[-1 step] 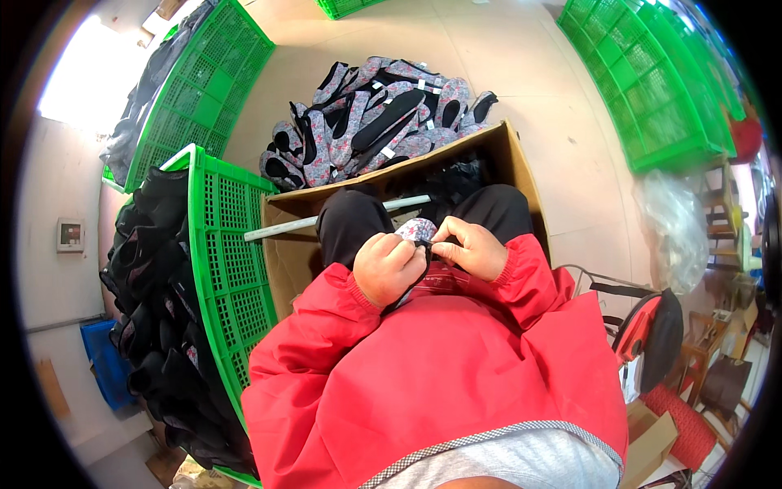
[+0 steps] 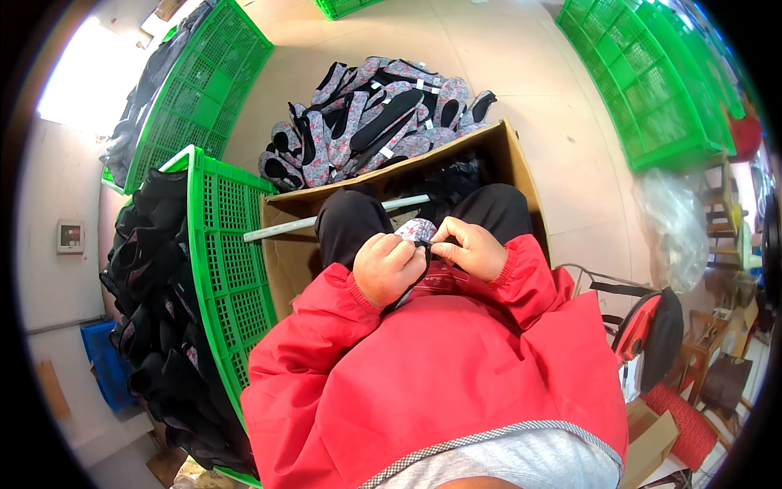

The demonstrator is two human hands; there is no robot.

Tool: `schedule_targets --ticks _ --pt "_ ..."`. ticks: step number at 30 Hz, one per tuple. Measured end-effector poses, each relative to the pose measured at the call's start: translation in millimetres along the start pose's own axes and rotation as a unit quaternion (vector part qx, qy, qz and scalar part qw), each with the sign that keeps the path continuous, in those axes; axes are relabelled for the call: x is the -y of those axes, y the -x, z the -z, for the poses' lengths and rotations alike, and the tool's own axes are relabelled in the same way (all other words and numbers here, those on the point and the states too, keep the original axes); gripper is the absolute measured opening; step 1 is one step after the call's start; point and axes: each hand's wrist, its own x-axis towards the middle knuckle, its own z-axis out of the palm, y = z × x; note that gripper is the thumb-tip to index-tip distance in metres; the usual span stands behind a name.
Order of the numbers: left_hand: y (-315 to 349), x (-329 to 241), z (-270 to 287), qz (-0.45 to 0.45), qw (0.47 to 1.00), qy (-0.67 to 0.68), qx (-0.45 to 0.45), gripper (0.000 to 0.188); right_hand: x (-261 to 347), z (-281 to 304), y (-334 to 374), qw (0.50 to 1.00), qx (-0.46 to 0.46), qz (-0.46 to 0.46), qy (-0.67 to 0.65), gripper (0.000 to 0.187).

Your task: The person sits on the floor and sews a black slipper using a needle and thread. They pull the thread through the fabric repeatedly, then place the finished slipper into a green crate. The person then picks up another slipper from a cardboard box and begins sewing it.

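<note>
A small floral fabric slipper (image 2: pixel 416 229) with a dark edge is held in front of my lap, its patterned end pointing away from me. My left hand (image 2: pixel 389 270) is closed around it, and much of the slipper is hidden under that fist. From the other side, my right hand (image 2: pixel 474 249) pinches its dark edge between thumb and finger. Whether a small tool or thread sits in the pinch is too small to tell. Beyond my knees lies a heap of similar grey-and-pink floral slippers (image 2: pixel 340 134) with black linings, some with white tags.
An open cardboard box (image 2: pixel 528 175) surrounds my knees, with black material inside and a pale bar (image 2: pixel 281 229) across it. At left, a green crate (image 2: pixel 232 244) borders many black items (image 2: pixel 155 277). More green crates (image 2: pixel 635 90) and a clear plastic bag (image 2: pixel 674 232) stand right.
</note>
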Motion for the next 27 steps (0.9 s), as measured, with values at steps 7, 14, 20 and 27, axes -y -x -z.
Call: schedule_targets --ticks 7,14,20,27 --pt "-2 -5 -6 -0.007 1.000 0.005 0.020 0.015 -35 -12 5 0.982 -0.074 -0.033 -0.169 0.021" --pt "-23 4 -9 0.221 0.972 0.080 0.021 0.013 -30 -39 0 0.975 -0.145 0.026 -0.167 0.058" --pt "-49 7 -10 0.226 0.973 0.035 0.042 0.012 -27 -50 -33 0.960 -0.278 0.026 0.001 0.054" --pt "-68 11 -5 0.250 0.965 -0.071 0.037 0.032 -22 -21 -61 0.943 -0.322 0.077 -0.044 0.055"
